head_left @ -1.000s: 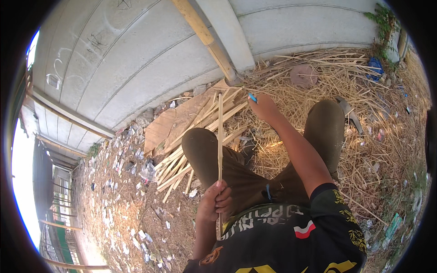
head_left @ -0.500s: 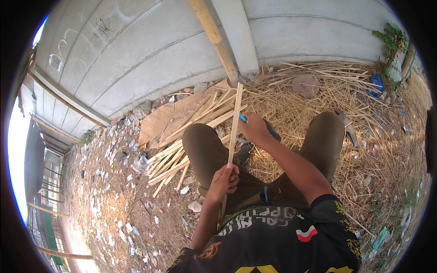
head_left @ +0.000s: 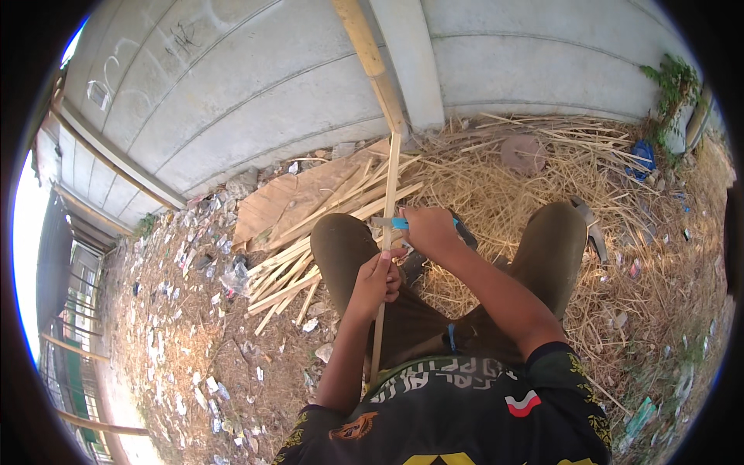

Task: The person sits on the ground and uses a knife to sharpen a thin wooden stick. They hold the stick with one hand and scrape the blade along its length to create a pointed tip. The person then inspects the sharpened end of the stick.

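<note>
My left hand (head_left: 377, 280) is closed round a long, pale bamboo strip (head_left: 392, 174) that stands up between my knees, its lower end running down to my shirt. In my closed right hand (head_left: 431, 232) is a knife (head_left: 399, 223) with a blue part at the handle. The short metal blade lies across the strip, a little above my left hand. Most of the handle is hidden inside my fist.
Split bamboo strips (head_left: 291, 273) lie piled at the left on a flat brown sheet (head_left: 263, 203). Shavings (head_left: 480, 182) cover the ground ahead, below a concrete wall (head_left: 535, 62) with a leaning bamboo pole (head_left: 370, 62). A hatchet-like tool (head_left: 593, 229) rests beside my right knee.
My left hand has moved up along with the strip, whose top has tilted slightly left. My right hand has turned and come lower, bringing the knife blade across the strip.
</note>
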Action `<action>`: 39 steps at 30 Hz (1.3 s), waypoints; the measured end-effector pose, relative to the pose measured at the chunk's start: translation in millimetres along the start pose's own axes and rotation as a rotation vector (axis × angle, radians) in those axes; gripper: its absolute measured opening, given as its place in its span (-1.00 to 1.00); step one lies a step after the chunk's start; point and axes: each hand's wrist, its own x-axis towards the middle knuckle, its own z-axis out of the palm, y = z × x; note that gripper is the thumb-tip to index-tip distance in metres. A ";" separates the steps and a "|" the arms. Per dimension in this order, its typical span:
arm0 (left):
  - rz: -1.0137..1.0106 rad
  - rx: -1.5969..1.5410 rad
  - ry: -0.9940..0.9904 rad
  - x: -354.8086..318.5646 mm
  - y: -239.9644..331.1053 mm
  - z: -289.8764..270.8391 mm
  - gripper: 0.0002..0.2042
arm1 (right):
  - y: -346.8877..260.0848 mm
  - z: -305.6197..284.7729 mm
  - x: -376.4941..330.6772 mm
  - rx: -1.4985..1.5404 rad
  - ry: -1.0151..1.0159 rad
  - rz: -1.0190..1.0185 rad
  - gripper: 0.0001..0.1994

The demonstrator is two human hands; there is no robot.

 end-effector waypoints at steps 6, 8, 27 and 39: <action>0.006 0.169 0.071 2.1 -10.2 8.9 -0.58 | 14.3 7.8 6.9 -0.165 -0.090 0.116 -0.92; 0.013 0.231 0.088 4.7 -14.0 9.3 -0.59 | 21.6 10.3 11.4 -0.168 -0.100 0.134 -0.91; -0.028 0.277 0.104 -6.5 -15.2 31.7 -0.63 | 78.9 18.3 38.7 -0.258 0.199 0.128 -0.87; -0.170 0.401 -0.163 -97.3 -34.2 28.8 -0.62 | 170.4 -18.3 31.1 -0.191 0.145 0.960 -0.80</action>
